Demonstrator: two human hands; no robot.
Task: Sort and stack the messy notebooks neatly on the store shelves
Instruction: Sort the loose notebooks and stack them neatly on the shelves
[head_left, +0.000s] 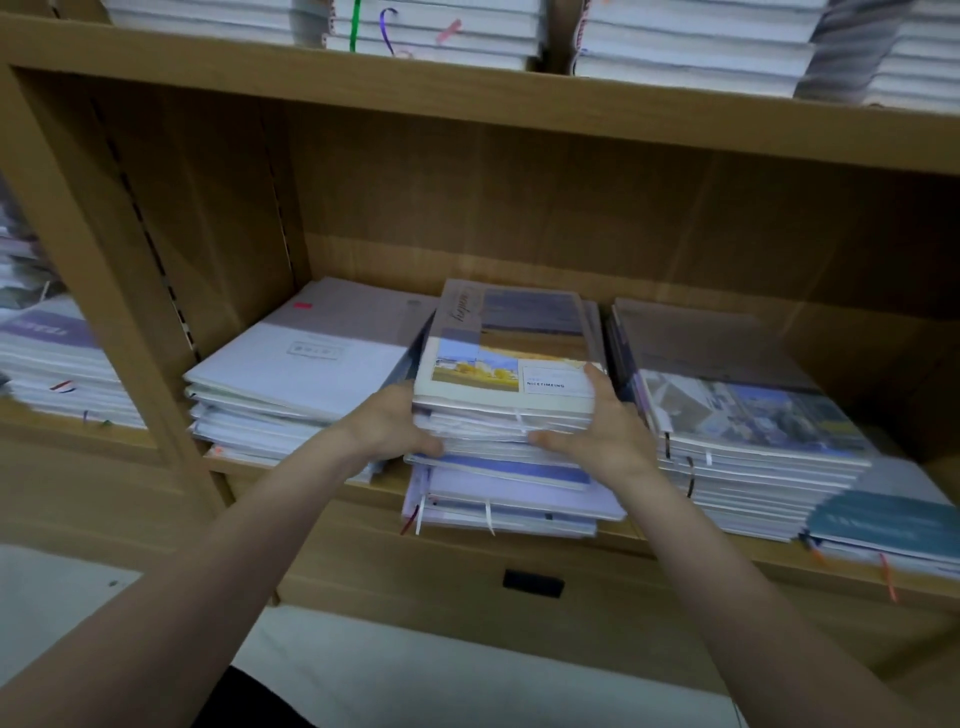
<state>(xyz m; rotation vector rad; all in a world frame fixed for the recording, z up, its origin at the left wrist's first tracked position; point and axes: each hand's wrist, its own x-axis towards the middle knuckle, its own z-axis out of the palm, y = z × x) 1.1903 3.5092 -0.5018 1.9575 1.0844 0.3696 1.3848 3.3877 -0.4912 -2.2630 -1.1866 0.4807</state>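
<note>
So the middle stack of notebooks (506, 410) is the one I've got my hands on. It sits on the wooden shelf (363, 486), sticking out past the front edge more than its neighbours, and the lower books in it are skewed a bit from the upper ones. The top notebook (511, 343) has a cover with a yellow field and blue sky plus a white label reading NICETIMEING.

My left hand (389, 426) is clamped on the left side of the upper bunch, fingers curled in against the page edges. My right hand (605, 431) has the right side, thumb (597, 376) hooked up over the top cover's corner and the other fingers curled along the front edges. So both are gripping the same upper part of that pile, with a few ribbon bookmarks (488, 514) dangling out below.

Just beside it on the left is a lower pile with a white and grey cover (317, 353) on top, carrying a small pink sticker. On the right is another stack (737, 410) topped with a photo-type cover, and past it a teal notebook (888, 525) near the edge.

The shelf above (519, 104) holds more white stacks with green, purple and pink ribbons hanging. The next bay to the left has another pile (57, 364). There's a small dark slot (533, 583) in the panel under the shelf.
</note>
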